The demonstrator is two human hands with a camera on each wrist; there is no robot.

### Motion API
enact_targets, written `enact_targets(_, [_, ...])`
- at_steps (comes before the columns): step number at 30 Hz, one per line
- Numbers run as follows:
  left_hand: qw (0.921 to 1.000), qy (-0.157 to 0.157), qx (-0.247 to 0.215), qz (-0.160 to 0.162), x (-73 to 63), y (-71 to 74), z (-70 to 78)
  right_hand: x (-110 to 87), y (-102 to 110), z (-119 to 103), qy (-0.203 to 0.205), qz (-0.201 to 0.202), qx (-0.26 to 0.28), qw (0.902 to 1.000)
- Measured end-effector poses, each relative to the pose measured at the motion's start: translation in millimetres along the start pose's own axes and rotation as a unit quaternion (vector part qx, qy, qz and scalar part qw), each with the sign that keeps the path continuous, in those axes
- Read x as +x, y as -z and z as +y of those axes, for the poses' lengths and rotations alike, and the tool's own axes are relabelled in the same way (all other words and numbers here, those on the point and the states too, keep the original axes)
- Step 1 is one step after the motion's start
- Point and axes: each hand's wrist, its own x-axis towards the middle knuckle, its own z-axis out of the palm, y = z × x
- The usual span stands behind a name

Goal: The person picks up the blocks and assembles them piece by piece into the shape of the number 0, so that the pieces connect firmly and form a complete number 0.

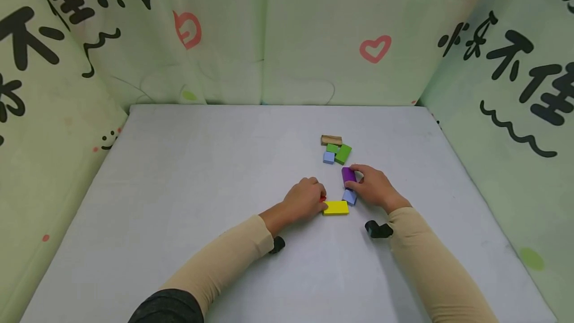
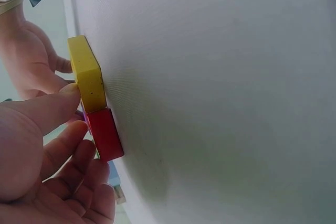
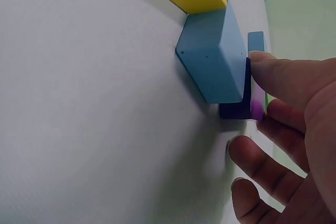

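Observation:
My left hand (image 1: 305, 198) holds a red block (image 2: 106, 135) between its thumb and fingers. The thumb tip also meets the end of a yellow block (image 1: 336, 208), which lies flush against the red one in the left wrist view. With thumb and index finger, my right hand (image 1: 374, 187) pinches a purple block (image 1: 348, 176) at its ends. Its other fingers are spread to the side in the right wrist view. Between the purple and yellow blocks sits a light blue block (image 3: 210, 56), set at an angle, its corner at the yellow one.
Beyond the purple block, a green block (image 1: 343, 154), a smaller green block (image 1: 332, 148), a blue block (image 1: 329, 158) and a wood-coloured block (image 1: 331, 140) form a cluster. They lie on a white table (image 1: 215, 163) with printed curtains (image 1: 314, 34) around it.

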Motion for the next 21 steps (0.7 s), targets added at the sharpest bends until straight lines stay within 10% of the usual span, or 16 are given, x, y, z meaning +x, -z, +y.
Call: enact_targets(21, [0.9999,-0.005,0.010,0.007,-0.6,-0.4,-0.2,-1.7,-0.4,-1.7,-0.009,-0.001,0.003,1.0000])
